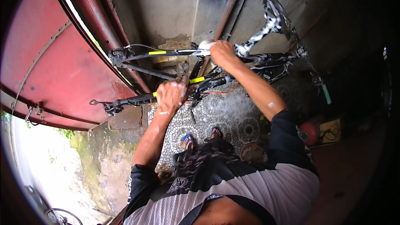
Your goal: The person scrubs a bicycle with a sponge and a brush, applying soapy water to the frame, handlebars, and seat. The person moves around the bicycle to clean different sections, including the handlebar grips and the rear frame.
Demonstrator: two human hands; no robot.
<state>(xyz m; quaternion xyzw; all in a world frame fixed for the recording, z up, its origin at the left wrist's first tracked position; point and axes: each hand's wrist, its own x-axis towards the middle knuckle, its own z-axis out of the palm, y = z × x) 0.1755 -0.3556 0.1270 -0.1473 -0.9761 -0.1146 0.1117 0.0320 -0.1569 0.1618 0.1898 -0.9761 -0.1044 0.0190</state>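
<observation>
A wheel-less black bicycle frame with yellow bands and patches of white foam stretches across in front of me. My left hand, flecked with foam, is wrapped round its nearer tube. Farther off, my right hand is closed on a white, foamy wad pressed against the frame's far tube; whether it is a sponge or a cloth I cannot tell. Right of that hand, a foam-coated post rises to a dark rounded part. A teal handlebar grip hangs at the right end.
Patterned floor tiles, wet with suds, lie under the frame. A red metal gate curves along the left, and a grey wall with a leaning rusty pipe stands behind. A red round object sits in shadow at right.
</observation>
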